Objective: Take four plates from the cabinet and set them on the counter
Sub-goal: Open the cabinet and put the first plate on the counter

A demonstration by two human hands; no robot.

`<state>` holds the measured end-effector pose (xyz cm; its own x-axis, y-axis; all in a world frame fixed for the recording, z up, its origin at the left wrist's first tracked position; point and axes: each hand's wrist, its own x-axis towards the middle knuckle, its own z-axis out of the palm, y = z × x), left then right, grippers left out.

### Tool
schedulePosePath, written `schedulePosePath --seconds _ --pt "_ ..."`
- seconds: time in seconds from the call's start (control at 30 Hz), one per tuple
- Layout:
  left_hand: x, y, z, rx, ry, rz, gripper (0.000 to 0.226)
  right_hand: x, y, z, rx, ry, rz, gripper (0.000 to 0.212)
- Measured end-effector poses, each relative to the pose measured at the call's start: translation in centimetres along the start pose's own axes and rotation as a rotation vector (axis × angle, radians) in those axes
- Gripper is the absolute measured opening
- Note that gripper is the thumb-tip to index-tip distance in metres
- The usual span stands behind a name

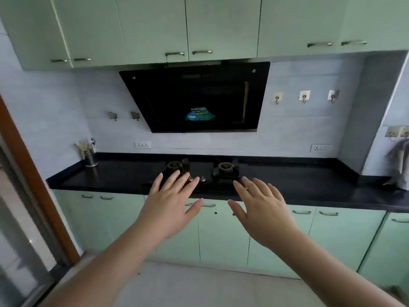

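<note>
Upper cabinets, pale green with metal handles, run along the top with all doors closed; the plates cannot be seen. Below them, the black tabletop carries a two-burner gas hob. Both hands are raised before it, palms down, fingers straight and spread, holding nothing: left hand, right hand. A black range hood hangs above the hob. A utensil holder stands at the tabletop's far left, and wall hooks sit right of the hood.
</note>
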<state>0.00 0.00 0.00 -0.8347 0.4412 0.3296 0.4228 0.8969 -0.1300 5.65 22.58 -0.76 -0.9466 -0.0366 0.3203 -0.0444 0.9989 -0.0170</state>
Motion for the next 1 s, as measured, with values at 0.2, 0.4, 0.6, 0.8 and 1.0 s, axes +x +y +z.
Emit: schedulePosePath --seconds 0.2,0.4,0.6,0.8,1.0 --pt "2.3 -7.1 3.8 0.002 0.03 -0.018 0.079 7.5 -5.5 3.7 0.003 0.006 -0.077 0.07" --pt "4.6 -13.4 7.4 -0.016 -0.005 0.004 0.078 13.2 -9.3 6.1 -0.049 0.005 -0.072 0.075" --pt "7.6 -15.9 9.9 0.004 0.008 0.05 0.077 16.3 -9.5 8.9 -0.075 -0.043 -0.057 0.073" --pt "12.2 -15.4 13.4 -0.024 -0.007 0.08 0.075 18.9 -6.2 11.7 -0.074 -0.061 -0.051 0.073" --pt "17.1 -13.9 16.9 -0.012 -0.023 0.093 0.068 21.9 -1.0 14.9 -0.037 -0.086 -0.015 0.072"
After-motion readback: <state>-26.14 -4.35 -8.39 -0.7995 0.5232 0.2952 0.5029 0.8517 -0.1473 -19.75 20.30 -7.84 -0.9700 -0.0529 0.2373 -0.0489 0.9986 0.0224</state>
